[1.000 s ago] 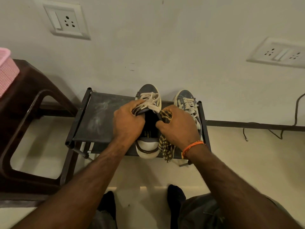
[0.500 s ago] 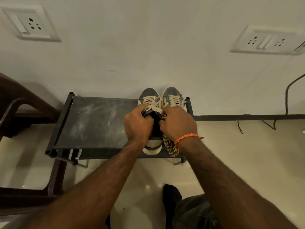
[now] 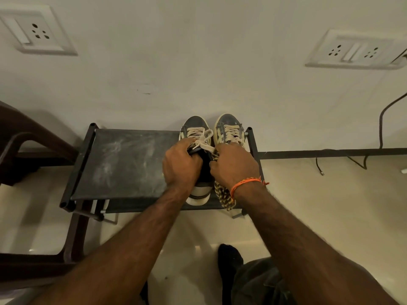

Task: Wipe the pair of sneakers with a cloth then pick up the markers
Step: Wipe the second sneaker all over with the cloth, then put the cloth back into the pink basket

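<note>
Our left hand (image 3: 180, 166) gripped the soft left sneaker (image 3: 196, 137) — fingers curled tight. Our right hand (image 3: 234, 167) squeezed a stripy cloth (image 3: 223, 195), hiding most of it. The right sneaker (image 3: 229, 128) sat half hidden.

Bare rack top (image 3: 123, 164) (left of sneakers (image 3: 196, 130))

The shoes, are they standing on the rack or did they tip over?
Standing. Both sneakers sit sole-down, side by side on the black rack, toes toward the wall, laces facing up.
</note>
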